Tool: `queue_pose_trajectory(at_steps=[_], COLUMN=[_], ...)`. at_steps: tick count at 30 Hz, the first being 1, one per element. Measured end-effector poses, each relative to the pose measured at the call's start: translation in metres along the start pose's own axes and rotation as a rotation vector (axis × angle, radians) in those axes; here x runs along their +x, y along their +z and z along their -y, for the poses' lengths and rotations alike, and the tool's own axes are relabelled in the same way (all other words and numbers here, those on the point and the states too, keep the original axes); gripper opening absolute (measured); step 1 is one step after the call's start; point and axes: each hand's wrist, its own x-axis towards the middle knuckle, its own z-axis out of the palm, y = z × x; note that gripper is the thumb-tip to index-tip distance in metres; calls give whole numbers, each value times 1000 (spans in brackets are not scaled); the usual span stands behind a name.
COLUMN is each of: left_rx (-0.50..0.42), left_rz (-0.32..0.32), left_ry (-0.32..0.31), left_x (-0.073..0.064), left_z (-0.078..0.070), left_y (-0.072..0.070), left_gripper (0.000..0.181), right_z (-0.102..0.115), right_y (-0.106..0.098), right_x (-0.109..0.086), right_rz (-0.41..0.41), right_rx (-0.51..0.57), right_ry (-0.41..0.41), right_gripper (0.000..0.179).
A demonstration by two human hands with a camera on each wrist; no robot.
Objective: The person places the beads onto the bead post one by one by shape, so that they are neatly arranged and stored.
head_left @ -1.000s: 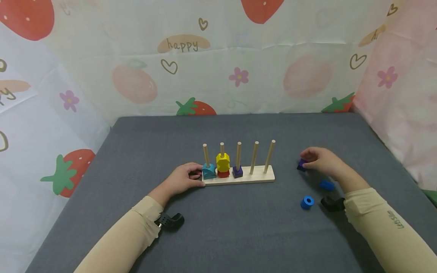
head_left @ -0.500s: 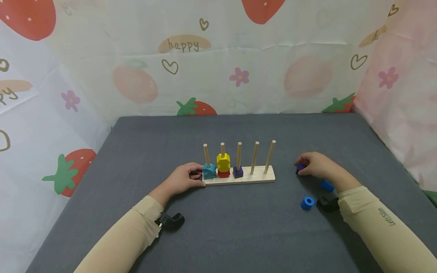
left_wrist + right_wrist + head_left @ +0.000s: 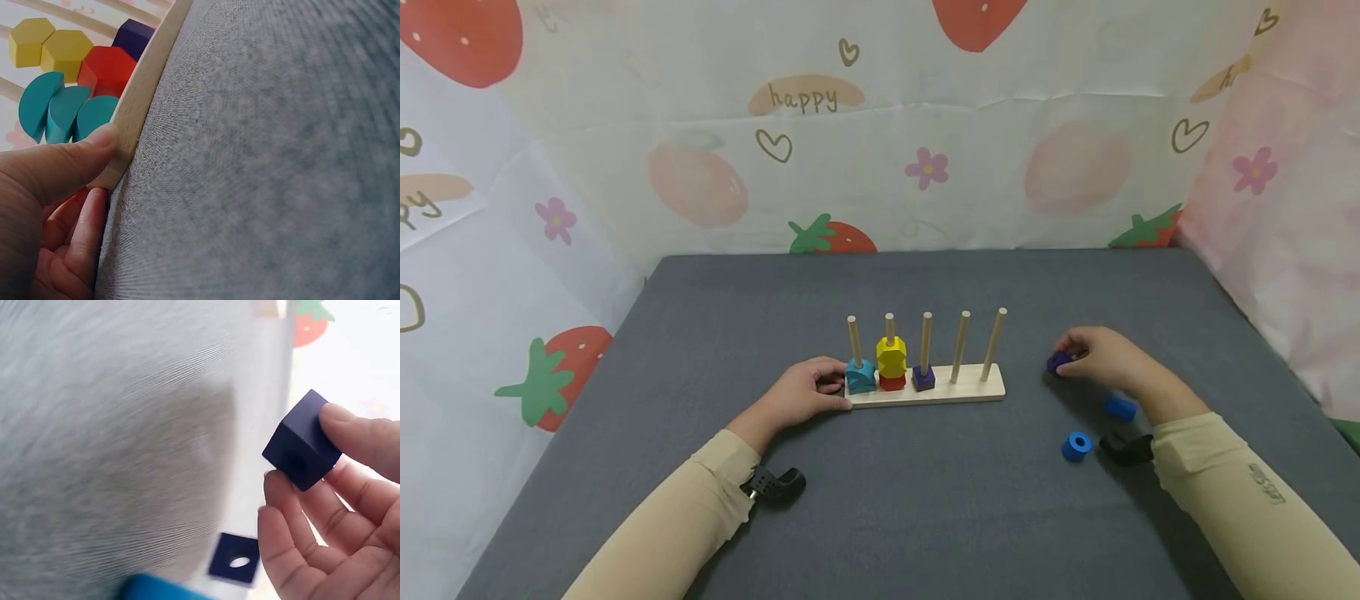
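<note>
My left hand [image 3: 808, 390] grips the left end of a wooden peg board [image 3: 955, 391], thumb along its front edge and fingers curled beside the end. On the board, teal rounded blocks [image 3: 69, 109] sit around the first peg. The second peg carries yellow hexagonal blocks [image 3: 891, 357] above a red block [image 3: 892, 383]; a dark purple square block [image 3: 923, 379] is on the third. To the right of the board, my right hand [image 3: 1105, 360] pinches a dark purple cube [image 3: 303, 440] between thumb and fingers. Another purple block [image 3: 234, 559] with a hole lies beyond the fingertips.
Two blue cylinders, one upright [image 3: 1077, 447] with its hole showing and one on its side [image 3: 1121, 407], are near my right wrist. The fourth peg [image 3: 960, 348] and fifth peg [image 3: 994, 346] bear no blocks. Grey cloth [image 3: 880, 508] covers the table.
My right hand has shifted left and toward me, then back up slightly, with the purple cube coming into its pinch. The left hand and the peg board have stayed in place.
</note>
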Motion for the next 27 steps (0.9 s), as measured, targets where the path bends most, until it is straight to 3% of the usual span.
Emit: queue_pose_trajectory(at_steps=[13, 18, 23, 27], left_rx=[-18, -10, -2, -7], left_rz=[-6, -8, -9, -6], left_ry=[-4, -2, -5, -10], left_x=[-1, -1, -1, -1], left_z=[1, 1, 0, -1], left_y=[1, 1, 1, 1], left_gripper=[43, 43, 42, 43], right_z=[56, 81, 106, 121], right_y=[-26, -35, -33, -25], right_x=[-19, -23, -23, -19], right_rz=[-127, -211, -289, -293], right_rx=[142, 182, 230, 288], right_ry=[-33, -94, -150, -207], right_gripper=[35, 36, 32, 29])
